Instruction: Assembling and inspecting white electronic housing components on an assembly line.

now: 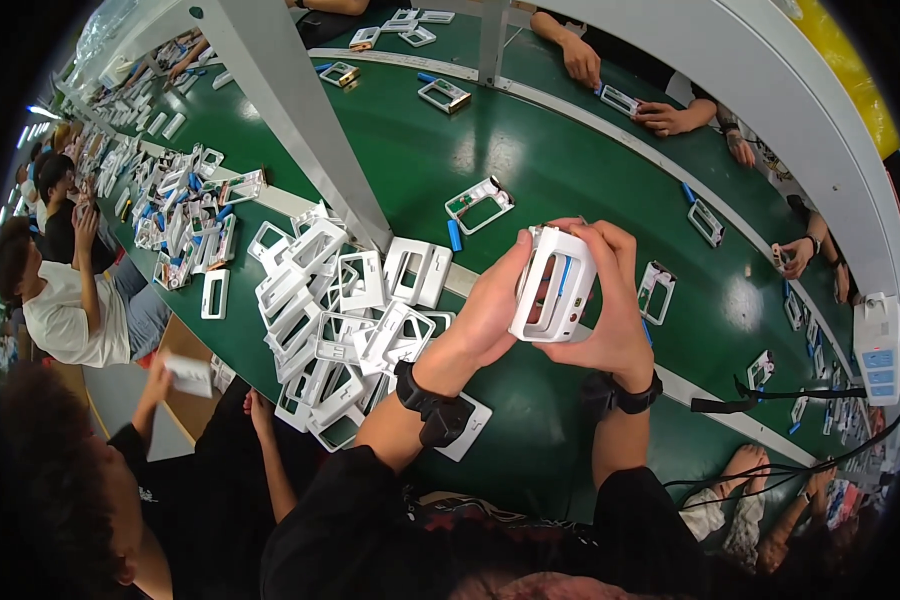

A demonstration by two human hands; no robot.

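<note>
- Two bare hands hold one white plastic housing (582,278) between them, raised over the bench: the left hand (492,305) curls partly closed along its left side, and the right hand (615,305) bends its fingers around the right side, thumb low.
- The housing is smooth and round-cornered, with a long opening through which something thin and blue shows; small ports dot one end.
- Black strapped devices (436,408) circle both wrists.
- Left of the hands, similar white frames (362,280) lie heaped, overlapping at many angles.
- Beyond sit an open frame (459,206) and, just beside it, a blue cylinder (455,236).
- Smooth green bench (400,130) reflects lamps; a grey post (300,120) rises from it.
- Across it, a co-worker's hands (665,120) handle another frame (620,100).
</note>
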